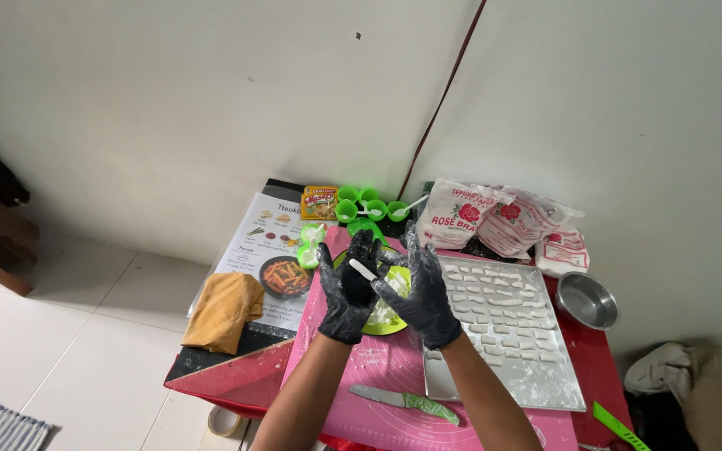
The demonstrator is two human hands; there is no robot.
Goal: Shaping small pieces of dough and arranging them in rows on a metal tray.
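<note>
Dough stick: a small white stick [363, 269] sits at centre frame, pinched in the fingertips of the left hand [347, 294], above the green plate [394, 324].
Handling: it looks light and soft, probably a little tacky under its flour dusting; it would likely dent or bend if squeezed hard, so a gentle hold near its middle or both ends suits it best.
Left hand: black-gloved, raised, palm turned inward, fingers curled and closed lightly on the stick.
Right hand: the right hand [422, 294], also black-gloved and floured, faces the left, fingers spread and slightly bent; it appears to hold nothing, its fingertips close to the stick.
Arms: both forearms rise from the lower edge of the frame and converge at centre.
Around: a metal tray [563, 386] of cut white pieces lies right of centre on a pink mat [394, 367]; a knife [403, 400] lies on the mat at lower centre; a steel bowl [587, 301] stands at right; flour bags [495, 219] lie at upper right.
</note>
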